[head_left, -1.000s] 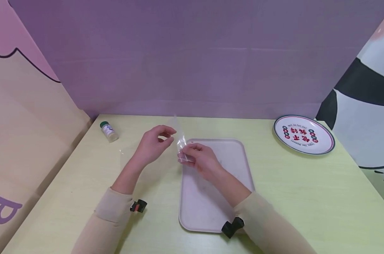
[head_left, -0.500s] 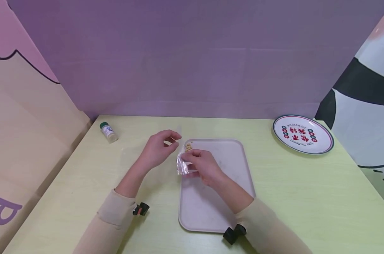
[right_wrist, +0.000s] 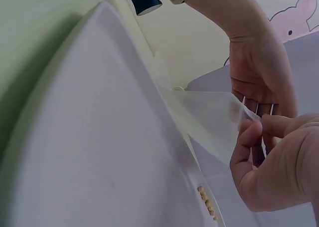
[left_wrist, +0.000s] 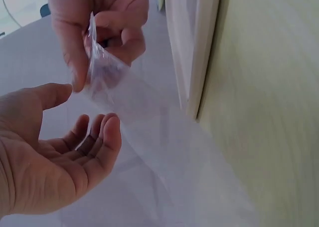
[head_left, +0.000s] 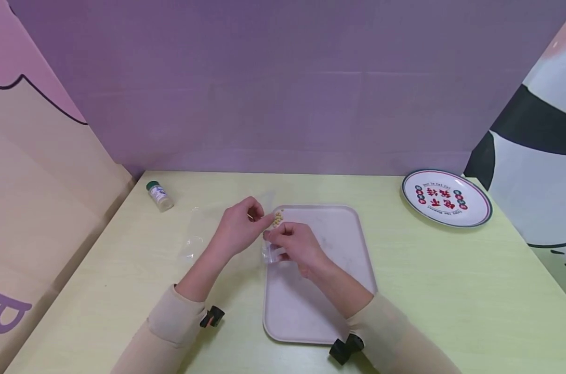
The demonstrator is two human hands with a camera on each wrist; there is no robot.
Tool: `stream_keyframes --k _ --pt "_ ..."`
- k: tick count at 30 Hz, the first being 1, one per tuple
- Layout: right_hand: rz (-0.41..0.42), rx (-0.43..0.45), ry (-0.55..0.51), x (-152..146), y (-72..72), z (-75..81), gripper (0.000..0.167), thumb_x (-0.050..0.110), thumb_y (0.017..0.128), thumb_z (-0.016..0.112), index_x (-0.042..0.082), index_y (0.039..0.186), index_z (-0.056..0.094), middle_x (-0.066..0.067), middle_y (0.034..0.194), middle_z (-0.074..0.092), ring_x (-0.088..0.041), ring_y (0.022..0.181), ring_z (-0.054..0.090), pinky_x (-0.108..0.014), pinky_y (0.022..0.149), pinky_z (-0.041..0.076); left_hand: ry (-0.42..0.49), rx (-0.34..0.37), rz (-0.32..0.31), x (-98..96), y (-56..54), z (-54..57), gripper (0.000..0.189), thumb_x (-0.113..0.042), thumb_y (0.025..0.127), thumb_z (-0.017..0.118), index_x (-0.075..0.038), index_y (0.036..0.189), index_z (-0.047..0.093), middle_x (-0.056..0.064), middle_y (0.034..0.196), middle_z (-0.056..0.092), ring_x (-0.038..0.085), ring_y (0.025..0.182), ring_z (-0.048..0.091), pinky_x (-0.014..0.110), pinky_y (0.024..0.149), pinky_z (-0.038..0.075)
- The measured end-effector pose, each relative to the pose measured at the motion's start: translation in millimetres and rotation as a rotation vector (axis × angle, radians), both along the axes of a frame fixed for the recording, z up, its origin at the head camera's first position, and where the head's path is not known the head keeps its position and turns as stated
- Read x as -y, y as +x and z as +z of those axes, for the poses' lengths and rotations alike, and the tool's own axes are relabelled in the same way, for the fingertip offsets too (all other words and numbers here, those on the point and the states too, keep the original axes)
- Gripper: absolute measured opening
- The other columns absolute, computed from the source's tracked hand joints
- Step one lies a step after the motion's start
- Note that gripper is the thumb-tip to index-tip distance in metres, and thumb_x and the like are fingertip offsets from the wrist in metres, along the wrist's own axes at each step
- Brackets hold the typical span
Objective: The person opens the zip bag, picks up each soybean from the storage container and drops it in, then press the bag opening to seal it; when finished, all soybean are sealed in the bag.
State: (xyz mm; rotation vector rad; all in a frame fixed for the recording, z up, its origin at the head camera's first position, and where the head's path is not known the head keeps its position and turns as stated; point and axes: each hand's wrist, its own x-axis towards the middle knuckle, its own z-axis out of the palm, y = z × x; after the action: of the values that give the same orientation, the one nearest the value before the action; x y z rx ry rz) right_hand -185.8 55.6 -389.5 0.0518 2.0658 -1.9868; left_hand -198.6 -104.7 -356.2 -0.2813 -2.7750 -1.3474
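My right hand [head_left: 299, 246] pinches a clear plastic bag [left_wrist: 107, 72] between thumb and fingers, above the left edge of the pale tray [head_left: 322, 306]. The bag hangs down as a thin sheet in the left wrist view. My left hand [head_left: 240, 226] is close beside it; its fingers are loosely bent, with a gap between thumb and fingertips in the left wrist view. Several small yellowish beans [head_left: 277, 218] lie in the tray's far left corner, just beyond my right fingers, and show as a row of beans [right_wrist: 206, 203] in the right wrist view.
Another clear plastic sheet or bag [head_left: 193, 241] lies on the table left of my left hand. A small green-capped bottle [head_left: 160, 197] lies at the far left. An oval plate [head_left: 446, 200] with red lettering is at the far right. A purple wall [head_left: 287, 104] rises behind.
My right hand has come slightly down and nearer with the bag, which no longer stands up tall. My left hand has moved right and nearer, toward it. The beans have come into view.
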Motion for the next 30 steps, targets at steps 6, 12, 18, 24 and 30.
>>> stream_keyframes --k 6,12,18,24,30 --pt "0.012 -0.007 0.000 1.3 2.8 -2.8 0.021 0.009 0.090 0.076 0.006 0.074 0.063 -0.005 0.088 0.063 -0.016 0.080 0.057 -0.024 0.056 0.050 -0.014 0.005 0.030 -7.4 3.4 -5.6 0.023 -0.027 0.091 0.075 -0.010 0.083 0.064 0.001 0.077 0.064 0.018 0.066 0.055 0.029 0.057 0.047" --pt "0.042 0.020 -0.019 1.9 2.2 -4.4 0.020 0.008 0.090 0.074 0.007 0.075 0.061 -0.005 0.096 0.069 -0.017 0.076 0.059 -0.026 0.059 0.051 0.031 -0.021 0.039 -9.8 6.0 -5.3 0.005 -0.012 0.086 0.068 -0.009 0.085 0.071 0.000 0.077 0.068 0.017 0.068 0.060 0.029 0.056 0.050" --pt "0.055 0.034 -0.098 -1.9 -1.5 -2.1 0.006 0.012 0.093 0.066 0.007 0.091 0.065 -0.009 0.101 0.070 -0.020 0.078 0.066 -0.030 0.065 0.053 0.047 -0.025 0.081 -8.7 5.4 -3.9 0.010 -0.008 0.085 0.065 -0.008 0.083 0.075 0.000 0.072 0.068 0.016 0.059 0.058 0.029 0.054 0.047" --pt "-0.049 0.006 -0.155 -5.1 -3.8 3.1 0.017 0.019 0.099 0.061 0.004 0.104 0.065 -0.012 0.104 0.069 -0.022 0.085 0.069 -0.031 0.068 0.057 0.079 -0.049 0.107 -8.6 5.6 -4.0 0.007 -0.008 0.086 0.070 -0.007 0.086 0.077 0.001 0.075 0.070 0.015 0.058 0.061 0.029 0.054 0.050" --pt "-0.070 -0.010 -0.227 -7.3 -5.1 5.1 0.021 0.020 0.100 0.063 0.002 0.111 0.065 -0.011 0.106 0.067 -0.025 0.093 0.069 -0.037 0.076 0.060 0.112 -0.050 0.105 -11.5 6.4 -5.0 0.003 -0.008 0.086 0.076 -0.007 0.084 0.077 -0.001 0.076 0.071 0.017 0.069 0.062 0.029 0.060 0.049"
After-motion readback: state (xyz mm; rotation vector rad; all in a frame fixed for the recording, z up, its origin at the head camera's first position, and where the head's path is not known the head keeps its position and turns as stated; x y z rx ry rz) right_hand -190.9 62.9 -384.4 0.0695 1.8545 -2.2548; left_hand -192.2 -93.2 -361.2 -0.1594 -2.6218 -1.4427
